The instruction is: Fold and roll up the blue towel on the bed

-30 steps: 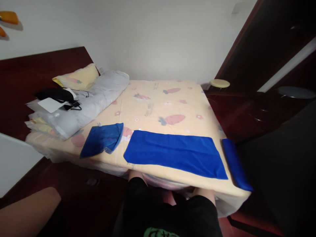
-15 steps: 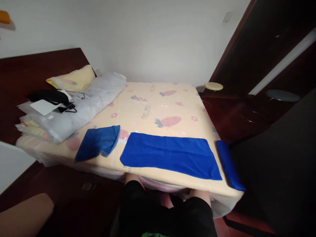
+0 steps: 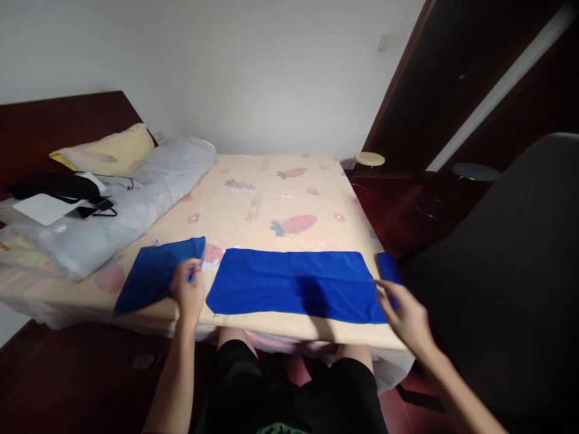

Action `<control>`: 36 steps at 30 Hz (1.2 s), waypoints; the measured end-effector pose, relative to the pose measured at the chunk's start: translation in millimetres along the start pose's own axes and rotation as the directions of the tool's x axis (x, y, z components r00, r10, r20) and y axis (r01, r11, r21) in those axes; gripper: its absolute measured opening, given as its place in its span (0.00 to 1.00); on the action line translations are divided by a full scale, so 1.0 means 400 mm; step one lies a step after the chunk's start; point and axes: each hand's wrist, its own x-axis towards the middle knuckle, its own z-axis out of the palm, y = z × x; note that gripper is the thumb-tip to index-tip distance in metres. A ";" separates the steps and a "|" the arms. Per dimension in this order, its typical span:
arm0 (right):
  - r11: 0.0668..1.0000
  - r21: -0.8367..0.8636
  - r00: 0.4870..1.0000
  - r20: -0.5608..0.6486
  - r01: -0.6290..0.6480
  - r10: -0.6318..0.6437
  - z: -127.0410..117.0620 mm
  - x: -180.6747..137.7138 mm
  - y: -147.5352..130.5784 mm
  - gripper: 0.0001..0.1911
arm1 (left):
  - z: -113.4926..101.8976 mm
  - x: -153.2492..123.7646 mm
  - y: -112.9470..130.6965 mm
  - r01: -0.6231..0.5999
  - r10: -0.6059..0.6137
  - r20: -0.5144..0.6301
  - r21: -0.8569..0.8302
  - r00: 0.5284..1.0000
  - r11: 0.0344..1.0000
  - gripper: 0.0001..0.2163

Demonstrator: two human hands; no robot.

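Note:
A plain blue towel point(image 3: 280, 280) lies flat near the bed's front edge. To its left is a smaller, darker blue cloth point(image 3: 151, 268). My left hand point(image 3: 187, 289) is closed at that cloth's right side, a bit of blue showing between its fingers. My right hand point(image 3: 407, 316) reaches over the flat towel's right end, thumb and fingers slightly apart; whether they touch it I cannot tell. Behind this hand, a rolled blue towel point(image 3: 388, 267) sits at the bed's right edge, partly hidden.
The bed point(image 3: 253, 205) has a carrot-print sheet. On its left lie a rolled grey-white quilt point(image 3: 149, 187), a yellow pillow point(image 3: 108, 150), a black bag point(image 3: 58, 188) and white paper point(image 3: 43, 208). A round stool point(image 3: 370, 158) and a dark stool point(image 3: 476, 172) stand beyond the right side.
Both my hands have come into view over the front of the bed, the left at the darker cloth, the right at the flat towel's end. The view has shifted slightly right.

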 end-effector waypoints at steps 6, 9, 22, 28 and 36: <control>0.991 -0.075 0.983 0.136 -0.114 0.123 0.161 -0.096 -0.028 0.29 | 0.176 -0.200 0.013 0.174 -0.239 0.362 0.203 0.901 0.963 0.27; 0.983 -0.132 0.981 0.130 -0.127 0.144 0.217 -0.162 -0.018 0.30 | 0.195 -0.264 -0.039 0.180 -0.320 0.450 0.327 0.833 0.928 0.31; 0.983 0.021 0.979 0.093 -0.183 0.180 0.165 -0.117 -0.021 0.29 | 0.190 -0.248 -0.088 -0.110 -0.207 0.503 0.529 0.839 0.841 0.27; 0.988 0.152 0.985 0.173 -0.014 -0.012 0.243 0.145 -0.189 0.28 | 0.339 -0.095 0.112 -0.245 -0.001 0.681 0.264 0.733 0.933 0.27; 0.992 0.116 0.958 0.288 -0.047 0.011 0.332 0.357 -0.189 0.30 | 0.482 0.055 0.127 -0.245 -0.042 0.756 0.263 0.653 0.933 0.27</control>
